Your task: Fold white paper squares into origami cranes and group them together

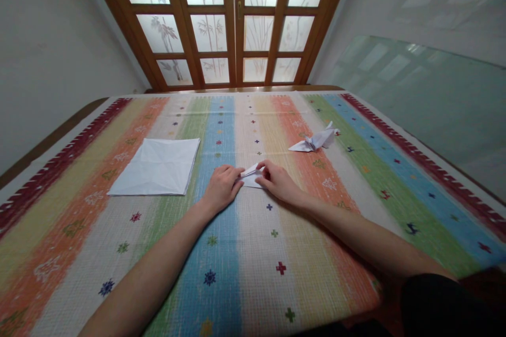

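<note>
A small piece of folded white paper (252, 178) lies low over the tablecloth in the middle, pinched between both hands. My left hand (223, 186) grips its left end with thumb and fingertips. My right hand (276, 181) holds the right side, thumb below and fingers above, by a raised flap. Part of the paper is hidden by the fingers. Off to the left of my left hand lies a stack of square white paper (158, 167), with faint creases on the top sheet. Beyond my right hand rests a folded white paper crane (316, 139).
A striped, patterned tablecloth (221, 253) covers the table. Its wooden edge (59, 134) shows at the left. Wooden doors (233, 37) with frosted panes stand behind the far edge. A glass panel (427, 95) leans along the right wall.
</note>
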Motion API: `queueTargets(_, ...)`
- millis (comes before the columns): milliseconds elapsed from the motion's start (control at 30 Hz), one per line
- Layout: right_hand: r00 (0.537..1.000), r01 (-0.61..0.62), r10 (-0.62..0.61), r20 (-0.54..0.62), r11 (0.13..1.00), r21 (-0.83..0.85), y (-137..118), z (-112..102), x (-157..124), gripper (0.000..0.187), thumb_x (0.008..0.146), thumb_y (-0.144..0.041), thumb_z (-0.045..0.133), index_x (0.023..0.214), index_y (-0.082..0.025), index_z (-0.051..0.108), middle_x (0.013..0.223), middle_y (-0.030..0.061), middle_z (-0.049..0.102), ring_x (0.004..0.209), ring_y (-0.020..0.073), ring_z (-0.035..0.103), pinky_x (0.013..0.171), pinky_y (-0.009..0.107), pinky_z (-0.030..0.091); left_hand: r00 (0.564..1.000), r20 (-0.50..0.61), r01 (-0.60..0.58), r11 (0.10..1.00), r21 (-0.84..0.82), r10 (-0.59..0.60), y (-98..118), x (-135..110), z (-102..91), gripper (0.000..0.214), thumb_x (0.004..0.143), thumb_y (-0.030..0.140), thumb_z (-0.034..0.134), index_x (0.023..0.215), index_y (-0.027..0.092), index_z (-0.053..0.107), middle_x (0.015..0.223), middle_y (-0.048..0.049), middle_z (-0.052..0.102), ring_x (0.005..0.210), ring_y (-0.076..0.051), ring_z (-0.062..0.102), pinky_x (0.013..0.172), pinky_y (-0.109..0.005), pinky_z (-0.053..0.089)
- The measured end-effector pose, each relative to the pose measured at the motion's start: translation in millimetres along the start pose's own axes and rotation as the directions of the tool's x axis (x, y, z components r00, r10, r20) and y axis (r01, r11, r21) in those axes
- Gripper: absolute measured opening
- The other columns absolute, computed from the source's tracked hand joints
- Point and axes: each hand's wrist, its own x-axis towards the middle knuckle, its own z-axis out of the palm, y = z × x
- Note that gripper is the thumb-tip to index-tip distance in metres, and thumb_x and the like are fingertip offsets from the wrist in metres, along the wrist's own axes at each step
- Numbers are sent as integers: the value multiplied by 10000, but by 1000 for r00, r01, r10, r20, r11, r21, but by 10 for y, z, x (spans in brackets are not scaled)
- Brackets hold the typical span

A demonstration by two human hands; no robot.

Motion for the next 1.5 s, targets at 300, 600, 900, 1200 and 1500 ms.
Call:
queueTargets(300,958,211,-271,-96,889,-407,138,24,-90,264,870,-228,604,1128,-177,614,1171,148,642,1111,288,568,927,466,453,971,120,-229,945,234,206,2,11,-2,217,941,209,488,1051,201,674,1154,-64,686,1100,-265,565,882,-427,412)
queueTargets(600,929,366,-285,235,802,-472,172,-31,-254,435,969,-237,395,1389,-171,485,1434,108,505,1344,258,446,1107,503,335,941,271,-271,929,251,201,-1,-42,-113,330,971,315,432,1222,192,608,1347,-69,596,1275,-275,503,1033,-456,353)
queueTargets(900,947,322,-274,170,793,-517,92,-164,-468,321,964,-350,481,1182,-194,658,1287,81,640,1248,295,525,1054,516,347,935,312,-225,962,156,168,-22,-42,-154,450,970,459,394,1264,180,589,1391,-91,554,1340,-302,434,1100,-514,292)
queueTargets(1200,974,187,-223,-35,882,-433,61,-128,-295,229,825,-255,664,1032,-159,690,1001,110,716,955,265,609,845,412,438,981,126,-144,989,-21,145,-59,-73,-139,428,902,429,548,1241,169,573,1126,-119,674,1078,-273,584,947,-450,436)
queueTargets(1500,873,476,-444,200,865,-160,308,-260,194,298,750,-16,524,689,-226,726,839,25,741,853,168,657,856,354,454,983,-54,-176,984,-14,175,-126,-65,-112,795,809,601,601,1429,154,382,1411,-199,474,1298,-336,430,1051,-495,344)
